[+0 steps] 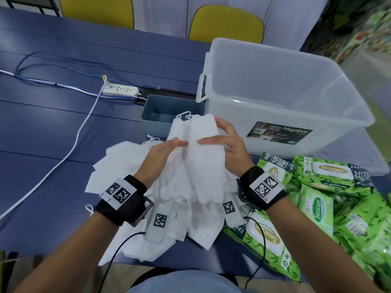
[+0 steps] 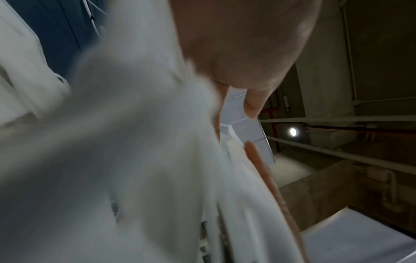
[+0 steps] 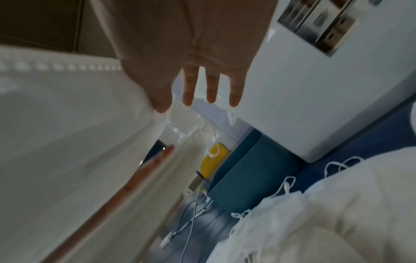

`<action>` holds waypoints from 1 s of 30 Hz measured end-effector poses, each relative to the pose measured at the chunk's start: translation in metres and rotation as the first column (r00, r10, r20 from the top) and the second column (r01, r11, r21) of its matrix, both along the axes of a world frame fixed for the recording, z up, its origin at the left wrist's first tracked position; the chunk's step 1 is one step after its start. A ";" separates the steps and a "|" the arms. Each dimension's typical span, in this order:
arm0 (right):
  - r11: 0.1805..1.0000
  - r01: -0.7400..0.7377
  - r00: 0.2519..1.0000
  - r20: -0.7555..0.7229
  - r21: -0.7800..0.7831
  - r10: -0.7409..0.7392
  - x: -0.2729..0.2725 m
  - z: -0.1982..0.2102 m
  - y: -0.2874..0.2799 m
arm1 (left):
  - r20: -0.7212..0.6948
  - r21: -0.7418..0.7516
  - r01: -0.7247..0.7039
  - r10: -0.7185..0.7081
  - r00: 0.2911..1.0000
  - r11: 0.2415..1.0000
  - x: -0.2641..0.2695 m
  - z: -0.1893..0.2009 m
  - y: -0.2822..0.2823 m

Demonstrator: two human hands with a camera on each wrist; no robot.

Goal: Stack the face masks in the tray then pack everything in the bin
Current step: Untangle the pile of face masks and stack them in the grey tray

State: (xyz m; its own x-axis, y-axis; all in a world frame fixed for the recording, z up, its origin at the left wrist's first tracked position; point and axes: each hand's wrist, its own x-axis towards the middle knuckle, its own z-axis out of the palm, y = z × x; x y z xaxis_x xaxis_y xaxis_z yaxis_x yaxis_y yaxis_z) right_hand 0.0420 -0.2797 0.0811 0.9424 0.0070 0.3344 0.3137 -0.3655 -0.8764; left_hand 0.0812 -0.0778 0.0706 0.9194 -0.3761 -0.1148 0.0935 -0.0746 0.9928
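A bunch of white face masks (image 1: 203, 166) stands upright in the air between my two hands, its lower ends over the table. My left hand (image 1: 169, 149) grips its left side, thumb on the front. Across from it, my right hand (image 1: 220, 136) pinches the right side between thumb and straight fingers (image 3: 211, 85). The held masks fill the left wrist view (image 2: 112, 160) and the left of the right wrist view (image 3: 67, 124). More masks (image 1: 118, 163) lie loose on the table below. Just behind the bunch stands the blue-grey tray (image 1: 152, 111). The clear bin (image 1: 296, 115) stands to the right.
Several green wet-wipe packs (image 1: 330, 174) lie at the right, in front of the bin. A white power strip (image 1: 120, 89) with cables lies at the back left on the blue table (image 1: 53, 127). Two yellow chairs (image 1: 226, 24) stand behind the table.
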 end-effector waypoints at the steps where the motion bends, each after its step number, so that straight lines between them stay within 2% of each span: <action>1: 1.000 -0.024 1.000 -0.013 0.007 0.024 0.001 -0.002 0.008 | -0.045 -0.064 0.003 -0.006 0.999 0.998 -0.004 0.004 -0.002; 2: 0.999 -0.043 0.999 -0.025 0.009 0.043 0.001 -0.004 0.014 | -0.072 -0.118 0.014 -0.022 0.997 0.993 -0.009 0.009 -0.002; 4: 0.997 -0.075 0.996 -0.038 0.013 0.075 0.002 -0.010 0.026 | -0.068 -0.132 0.048 -0.057 0.996 0.990 -0.017 0.015 -0.002; 8: 0.993 -0.112 0.994 -0.005 -0.037 0.112 0.003 -0.021 0.047 | -0.055 -0.043 -0.004 0.002 0.998 0.999 -0.028 0.009 0.010; 10: 0.986 -0.125 0.992 -0.030 -0.106 0.122 0.001 -0.028 0.054 | 0.000 0.018 -0.040 0.040 0.999 0.999 -0.031 0.003 0.020; 14: 0.967 -0.086 0.955 -0.297 -0.240 0.011 -0.002 -0.042 0.063 | 0.100 -0.003 -0.124 0.124 0.987 0.992 -0.028 0.002 0.049; 16: 0.931 -0.108 0.909 -0.413 -0.348 -0.048 -0.005 -0.049 0.071 | 0.160 0.052 -0.198 0.188 0.969 0.979 -0.023 0.003 0.064; 17: 0.882 -0.169 0.877 -0.475 -0.440 -0.069 -0.007 -0.054 0.076 | 0.178 0.058 -0.235 0.222 0.959 0.970 -0.020 0.003 0.070; 18: 0.793 -0.269 0.850 -0.522 -0.546 -0.071 -0.011 -0.058 0.083 | 0.184 0.049 -0.263 0.250 0.951 0.964 -0.018 0.005 0.076; 20: 0.537 -0.460 0.839 -0.544 -0.708 0.002 -0.019 -0.067 0.100 | 0.170 0.026 -0.308 0.300 0.939 0.951 -0.013 0.009 0.086; 22: 0.315 -0.536 0.842 -0.521 -0.783 0.139 -0.026 -0.076 0.119 | 0.127 0.007 -0.349 0.345 0.930 0.937 -0.008 0.011 0.096; 25: 0.089 -0.595 0.790 -0.562 -0.799 0.243 -0.030 -0.090 0.141 | 0.087 -0.016 -0.406 0.405 0.910 0.914 -0.005 0.011 0.110; 26: 0.042 -0.612 0.774 -0.588 -0.790 0.235 -0.030 -0.095 0.145 | 0.086 -0.017 -0.420 0.420 0.903 0.907 -0.005 0.010 0.114; 27: 0.031 -0.630 0.762 -0.610 -0.776 0.218 -0.029 -0.098 0.148 | 0.084 -0.014 -0.437 0.437 0.896 0.899 -0.006 0.009 0.117; 28: 0.046 -0.640 0.758 -0.621 -0.767 0.199 -0.027 -0.099 0.149 | 0.078 -0.012 -0.450 0.450 0.890 0.893 -0.007 0.008 0.120; 30: 0.086 -0.590 0.802 -0.570 -0.803 0.181 -0.020 -0.097 0.147 | 0.069 -0.006 -0.471 0.471 0.880 0.882 -0.010 0.005 0.126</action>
State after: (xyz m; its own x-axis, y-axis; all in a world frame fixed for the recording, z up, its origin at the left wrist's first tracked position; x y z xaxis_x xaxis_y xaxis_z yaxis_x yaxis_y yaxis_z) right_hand 0.0221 -0.1324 -0.0156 0.7190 0.4992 -0.4835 0.5517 -0.8331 -0.0396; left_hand 0.0710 0.0480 0.0758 0.9934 0.1040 -0.0486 0.0538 -0.0485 0.9974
